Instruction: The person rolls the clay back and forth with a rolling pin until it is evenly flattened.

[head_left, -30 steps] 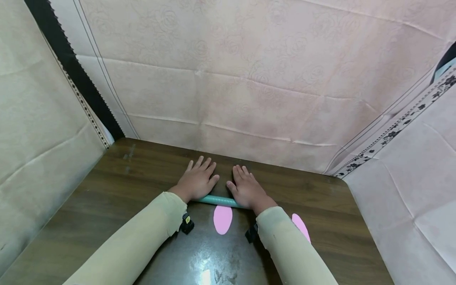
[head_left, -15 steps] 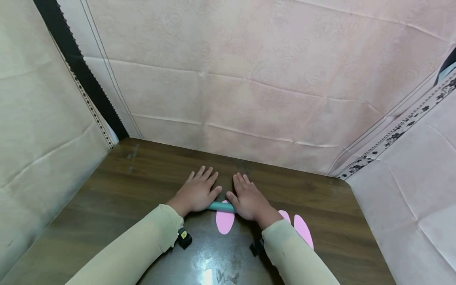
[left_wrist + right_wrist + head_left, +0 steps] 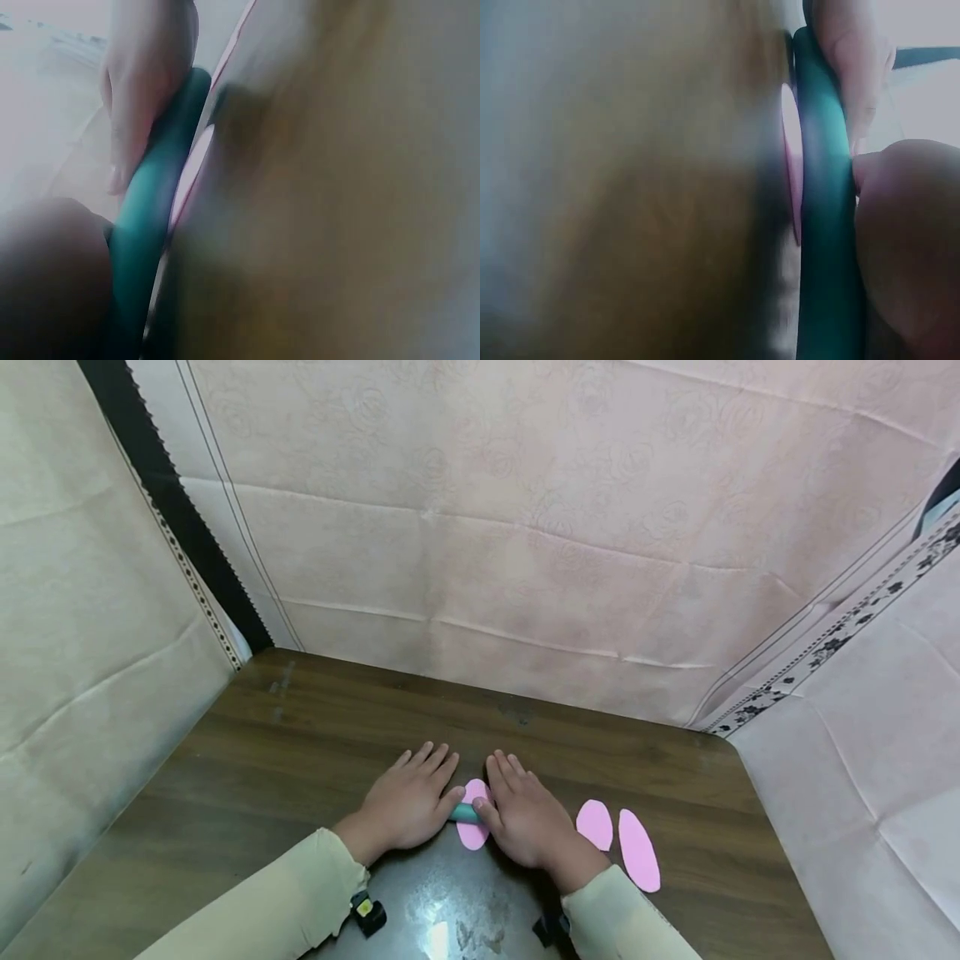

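Note:
A teal rod (image 3: 465, 813) lies crosswise over a flat pink oval piece (image 3: 473, 837), whose two ends show beyond and in front of it. My left hand (image 3: 411, 797) rests on the rod's left part with its fingers straight and spread forward. On the right part lies my right hand (image 3: 527, 814), fingers extended and close together. Both palms hide most of the rod in the head view. In the left wrist view the rod (image 3: 146, 217) runs under the hand, and the right wrist view shows the rod (image 3: 825, 195) above the pink piece's (image 3: 791, 150) edge.
Two more flat pink pieces, a shorter one (image 3: 595, 824) and a longer oval (image 3: 640, 852), lie right of my right hand. The brown wooden table (image 3: 315, 735) has a shiny dark patch in front. Pale cloth (image 3: 540, 527) hangs behind and at both sides.
Both hands and the rod have moved back toward me over the pink piece, uncovering its far end. The two pink pieces on the right have come into fuller view.

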Demonstrator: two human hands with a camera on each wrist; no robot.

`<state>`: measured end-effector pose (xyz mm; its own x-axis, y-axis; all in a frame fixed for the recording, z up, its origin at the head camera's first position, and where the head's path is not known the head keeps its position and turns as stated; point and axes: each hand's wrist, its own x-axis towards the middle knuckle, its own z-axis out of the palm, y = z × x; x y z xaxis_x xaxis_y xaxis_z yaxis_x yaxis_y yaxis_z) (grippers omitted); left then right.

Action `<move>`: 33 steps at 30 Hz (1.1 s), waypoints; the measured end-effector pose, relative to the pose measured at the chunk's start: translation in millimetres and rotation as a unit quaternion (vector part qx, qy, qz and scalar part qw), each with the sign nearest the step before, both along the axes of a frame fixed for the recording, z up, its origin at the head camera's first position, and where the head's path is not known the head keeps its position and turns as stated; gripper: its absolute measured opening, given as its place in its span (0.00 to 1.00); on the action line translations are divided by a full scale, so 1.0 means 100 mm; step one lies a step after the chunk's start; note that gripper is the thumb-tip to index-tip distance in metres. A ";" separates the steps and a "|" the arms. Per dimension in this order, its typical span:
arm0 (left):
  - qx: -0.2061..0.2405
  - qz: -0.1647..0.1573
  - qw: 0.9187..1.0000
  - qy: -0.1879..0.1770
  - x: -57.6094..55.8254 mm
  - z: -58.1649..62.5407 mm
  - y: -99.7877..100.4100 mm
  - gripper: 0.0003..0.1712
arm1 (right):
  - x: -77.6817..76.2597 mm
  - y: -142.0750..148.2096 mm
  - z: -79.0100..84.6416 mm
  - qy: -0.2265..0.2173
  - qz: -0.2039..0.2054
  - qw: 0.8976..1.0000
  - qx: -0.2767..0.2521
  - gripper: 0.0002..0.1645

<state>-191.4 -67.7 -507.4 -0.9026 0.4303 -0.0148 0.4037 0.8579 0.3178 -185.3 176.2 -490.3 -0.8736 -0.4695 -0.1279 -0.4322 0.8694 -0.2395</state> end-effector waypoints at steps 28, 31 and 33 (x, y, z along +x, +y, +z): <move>0.033 -0.060 0.995 0.067 0.98 -0.09 -0.18 0.43 | 0.95 0.09 -0.06 0.095 0.068 0.993 0.034 0.49; 0.033 -0.063 0.996 0.061 1.04 -0.08 -0.19 0.44 | 0.99 0.09 -0.06 0.099 0.069 0.992 0.037 0.49; 0.035 -0.063 0.995 0.065 1.06 -0.07 -0.19 0.44 | 1.00 0.08 -0.06 0.098 0.066 0.992 0.038 0.50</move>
